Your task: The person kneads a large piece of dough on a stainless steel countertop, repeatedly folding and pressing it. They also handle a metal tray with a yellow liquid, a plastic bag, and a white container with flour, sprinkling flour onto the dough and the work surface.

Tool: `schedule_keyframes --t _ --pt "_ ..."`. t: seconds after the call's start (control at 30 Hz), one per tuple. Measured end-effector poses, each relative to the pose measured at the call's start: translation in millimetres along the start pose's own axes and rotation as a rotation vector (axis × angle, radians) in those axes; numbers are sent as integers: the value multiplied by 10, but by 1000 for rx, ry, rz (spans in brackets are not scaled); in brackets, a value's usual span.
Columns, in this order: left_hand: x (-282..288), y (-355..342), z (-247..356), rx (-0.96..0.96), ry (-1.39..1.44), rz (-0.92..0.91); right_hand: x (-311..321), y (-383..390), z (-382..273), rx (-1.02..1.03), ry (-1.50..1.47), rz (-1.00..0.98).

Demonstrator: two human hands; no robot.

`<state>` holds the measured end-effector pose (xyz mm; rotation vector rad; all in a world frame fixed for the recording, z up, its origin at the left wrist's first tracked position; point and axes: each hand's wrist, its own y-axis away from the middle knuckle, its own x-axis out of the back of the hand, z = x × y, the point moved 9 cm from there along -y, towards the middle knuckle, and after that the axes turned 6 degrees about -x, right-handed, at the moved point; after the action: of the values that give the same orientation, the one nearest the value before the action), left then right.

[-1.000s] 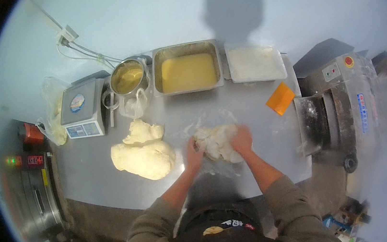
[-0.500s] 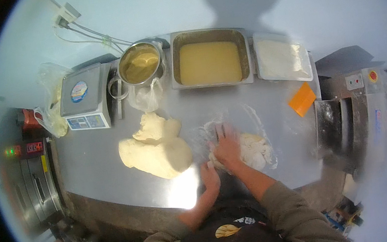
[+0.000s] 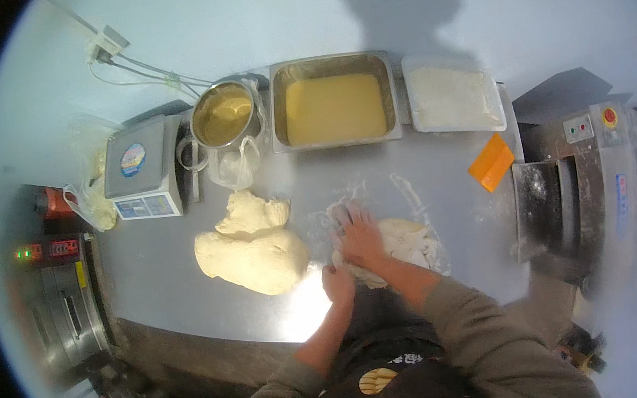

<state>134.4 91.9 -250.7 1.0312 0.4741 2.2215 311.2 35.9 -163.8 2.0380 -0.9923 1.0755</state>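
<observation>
A floury, flattened piece of dough [image 3: 408, 245] lies on the metal worktop [image 3: 161, 278] in front of me. My right hand [image 3: 359, 238] is open, its palm pressing the left part of this dough and its fingers pointing away from me over the floured surface. Close by, at the dough's near left edge, my left hand [image 3: 338, 284] is curled closed on it; its fingertips are partly hidden. Left of both hands rests a large, smooth mass of pale dough [image 3: 254, 256], with a rougher lump at its far side.
Along the back stand a digital scale [image 3: 141, 169], a round metal pot [image 3: 224, 117], a deep metal pan of yellowish contents [image 3: 390, 99] and a white tray of flour [image 3: 456, 98]. An orange scraper [image 3: 492, 162] lies at the right, near a machine [image 3: 588, 158].
My right hand has shifted left and its fingers have spread wider on the dough. The left hand has moved slightly left and nearer, and its fingers have curled in. The view has shifted a little.
</observation>
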Motion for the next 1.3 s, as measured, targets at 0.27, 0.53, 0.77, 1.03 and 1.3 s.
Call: schedule_keyframes --t 0.27,0.53,0.77,1.03,1.3 --pt "-133 95 363 -70 -23 383 488 30 884 -40 57 72" --pt "-349 352 834 -82 -353 614 361 -213 983 -4 15 20" --pt "-305 331 877 -110 -371 598 546 52 883 17 20 35" --pt "-375 104 770 -43 -388 396 260 670 871 150 30 -80" --pt "-431 101 927 -290 -420 262 160 713 738 227 -67 -106"
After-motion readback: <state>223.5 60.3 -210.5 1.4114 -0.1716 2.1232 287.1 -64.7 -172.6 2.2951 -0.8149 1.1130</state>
